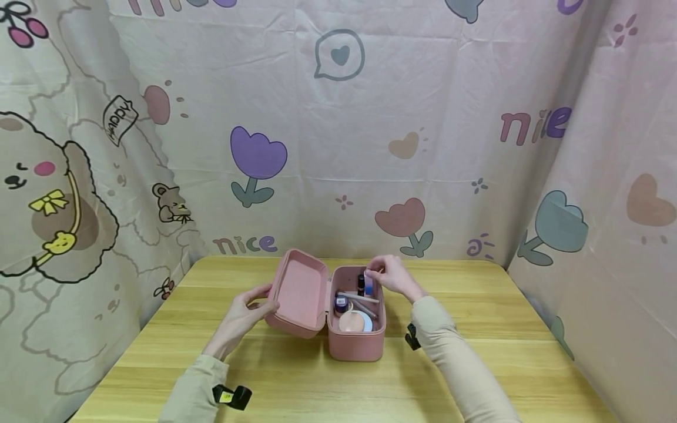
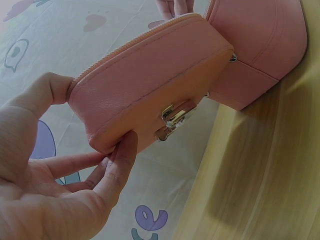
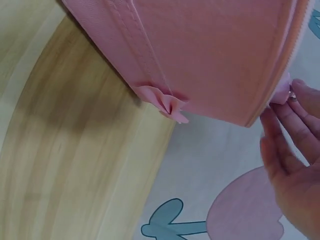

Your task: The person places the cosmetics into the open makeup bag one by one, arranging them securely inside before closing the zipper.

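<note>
A pink cosmetic case (image 1: 356, 348) stands on the wooden table with its lid (image 1: 302, 291) swung out to the left. My left hand (image 1: 248, 311) grips the lid's outer end, thumb and fingers on opposite edges; in the left wrist view, the lid's gold clasp (image 2: 175, 117) faces down. At the case's far right corner, my right hand (image 1: 392, 276) pinches the top of a small lavender-and-blue item (image 1: 368, 286), whose kind I cannot tell. Inside are a black tube (image 1: 361, 285), a dark jar (image 1: 341, 304), slim pale sticks (image 1: 362, 298) and a round peach compact (image 1: 351, 322).
The wooden table (image 1: 285, 382) runs back to a patterned curtain (image 1: 338, 147), which also hangs along both sides. A pink bow (image 3: 165, 103) sticks out from the case's side in the right wrist view. A zipper (image 2: 125, 45) edges the lid.
</note>
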{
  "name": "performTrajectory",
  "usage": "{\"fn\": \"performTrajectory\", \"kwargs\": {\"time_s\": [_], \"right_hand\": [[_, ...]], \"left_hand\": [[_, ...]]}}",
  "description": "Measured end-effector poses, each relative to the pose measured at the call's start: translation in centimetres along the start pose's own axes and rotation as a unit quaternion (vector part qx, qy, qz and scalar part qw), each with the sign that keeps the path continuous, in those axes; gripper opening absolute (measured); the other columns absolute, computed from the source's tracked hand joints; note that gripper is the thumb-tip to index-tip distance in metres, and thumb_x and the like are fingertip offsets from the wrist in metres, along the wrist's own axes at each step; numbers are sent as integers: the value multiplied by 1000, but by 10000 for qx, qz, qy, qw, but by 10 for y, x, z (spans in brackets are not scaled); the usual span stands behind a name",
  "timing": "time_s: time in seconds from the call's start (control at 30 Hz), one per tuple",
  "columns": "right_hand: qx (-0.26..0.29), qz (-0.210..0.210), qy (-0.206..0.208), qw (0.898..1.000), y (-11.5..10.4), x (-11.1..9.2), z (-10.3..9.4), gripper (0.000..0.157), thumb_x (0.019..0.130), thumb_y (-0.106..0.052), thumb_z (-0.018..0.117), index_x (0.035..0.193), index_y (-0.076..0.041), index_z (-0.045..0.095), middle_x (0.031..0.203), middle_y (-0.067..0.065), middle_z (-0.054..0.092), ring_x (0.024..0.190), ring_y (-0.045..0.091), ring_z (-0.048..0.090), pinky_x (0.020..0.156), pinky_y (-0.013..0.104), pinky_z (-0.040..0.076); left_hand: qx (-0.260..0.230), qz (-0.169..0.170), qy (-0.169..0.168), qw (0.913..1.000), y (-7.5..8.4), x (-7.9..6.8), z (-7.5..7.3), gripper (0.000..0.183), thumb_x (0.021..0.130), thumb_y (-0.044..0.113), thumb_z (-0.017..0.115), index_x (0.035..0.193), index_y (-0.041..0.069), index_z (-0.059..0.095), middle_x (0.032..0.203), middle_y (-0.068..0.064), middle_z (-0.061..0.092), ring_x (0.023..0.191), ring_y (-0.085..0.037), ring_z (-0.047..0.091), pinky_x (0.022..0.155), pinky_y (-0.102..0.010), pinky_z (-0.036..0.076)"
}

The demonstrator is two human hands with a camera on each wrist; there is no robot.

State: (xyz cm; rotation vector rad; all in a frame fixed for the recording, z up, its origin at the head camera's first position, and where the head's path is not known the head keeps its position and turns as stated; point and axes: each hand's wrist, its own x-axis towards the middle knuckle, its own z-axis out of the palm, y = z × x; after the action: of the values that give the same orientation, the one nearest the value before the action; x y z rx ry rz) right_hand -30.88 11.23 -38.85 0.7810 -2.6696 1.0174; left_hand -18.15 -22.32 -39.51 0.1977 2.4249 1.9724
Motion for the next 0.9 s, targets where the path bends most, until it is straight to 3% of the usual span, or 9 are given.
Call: {"fn": "performTrajectory", "kwargs": {"time_s": [0.3, 0.47, 0.7, 0.9], "right_hand": [[-737, -3, -56, 9973, 0, -3, 5, 6, 76, -24, 69, 75, -19, 68, 71, -9, 67, 77, 18, 59, 75, 34, 38], [-891, 181, -114, 9958, -1, -6, 10, 6, 74, -24, 71, 76, -19, 70, 71, -10, 67, 84, 20, 49, 85, 41, 28], [-1360, 252, -148, 9903, 0, -7, 15, 7, 69, -26, 75, 71, -21, 70, 69, -9, 63, 91, 20, 43, 87, 44, 26], [-1604, 226, -135, 9867, -1, -6, 17, 7, 68, -24, 75, 72, -20, 71, 89, -5, 67, 104, 25, 42, 88, 45, 25]], "left_hand": [[21, -44, 2, 10000, 0, 1, 0, 58, 81, 23, 64, 132, 7, 41, 128, -16, 45, 92, -9, 59, 78, -21, 48], [4, -13, -2, 10000, 0, 0, 0, 57, 81, 22, 64, 132, 7, 41, 127, -16, 45, 92, -10, 59, 78, -21, 48], [-1, -21, -23, 10000, -1, 1, 0, 57, 81, 22, 64, 132, 7, 41, 127, -16, 45, 92, -10, 59, 77, -22, 48], [18, -16, -17, 10000, 0, 0, 0, 57, 81, 23, 64, 132, 8, 41, 127, -16, 45, 92, -11, 59, 77, -22, 48]]}}
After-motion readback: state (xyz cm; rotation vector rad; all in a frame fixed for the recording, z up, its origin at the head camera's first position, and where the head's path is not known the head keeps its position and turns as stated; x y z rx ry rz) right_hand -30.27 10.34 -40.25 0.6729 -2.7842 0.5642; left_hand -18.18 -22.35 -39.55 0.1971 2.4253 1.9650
